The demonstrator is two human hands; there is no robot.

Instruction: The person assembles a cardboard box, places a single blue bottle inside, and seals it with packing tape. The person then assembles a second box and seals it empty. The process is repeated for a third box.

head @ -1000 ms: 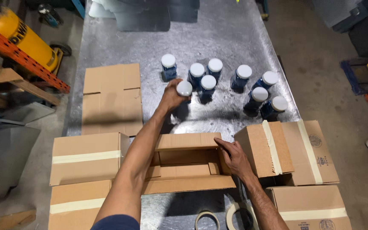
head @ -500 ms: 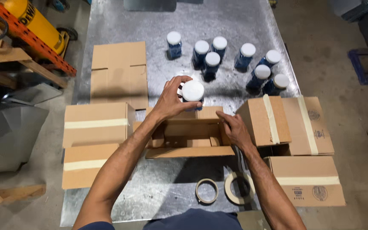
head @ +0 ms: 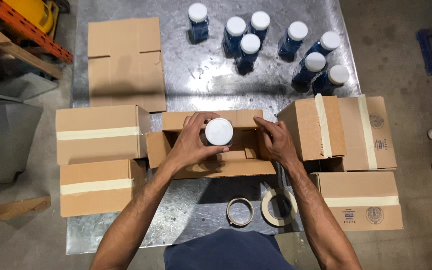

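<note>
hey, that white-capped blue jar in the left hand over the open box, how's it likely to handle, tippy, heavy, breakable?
The jar looks tall for its base, so it may tip if nudged. Its dark blue fill suggests some weight for its size. The left hand wraps its side with spread fingers, so it is probably rigid; glass or plastic cannot be told. The right hand steadies the open box.

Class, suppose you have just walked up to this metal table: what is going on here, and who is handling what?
A person stands over a metal table. The left hand holds a white-capped blue jar above an open cardboard box, while the right hand rests on the box's right edge. Seven more white-capped jars stand at the table's far end. Taped-shut boxes sit on both sides, a flattened carton lies at the far left, and two tape rolls lie near the person.
</note>
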